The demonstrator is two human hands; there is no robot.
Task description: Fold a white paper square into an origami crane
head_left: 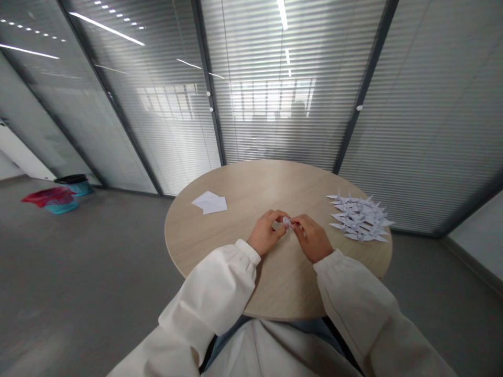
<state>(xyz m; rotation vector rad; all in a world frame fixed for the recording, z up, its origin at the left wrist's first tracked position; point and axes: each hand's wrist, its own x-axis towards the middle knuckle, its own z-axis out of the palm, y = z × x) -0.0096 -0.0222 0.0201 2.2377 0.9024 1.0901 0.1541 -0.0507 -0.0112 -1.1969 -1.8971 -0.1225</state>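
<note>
Between my hands, just above the middle of the round table (pixel 271 183), is a small folded piece of white paper (pixel 287 223). My left hand (pixel 268 231) pinches its left side between thumb and fingers. From the other side, the fingertips of my right hand (pixel 312 237) are closed on its right edge. The paper is partly hidden by the fingers, so its exact folded shape is hard to make out. A pile of folded white paper cranes (pixel 359 217) lies on the table to the right of my right hand.
A few flat white paper sheets (pixel 210 202) lie at the table's left. Glass partitions with blinds (pixel 283 131) stand behind the table. On the floor at far left are a blue bin with a red liner (pixel 58 201) and another with a black liner (pixel 76 183).
</note>
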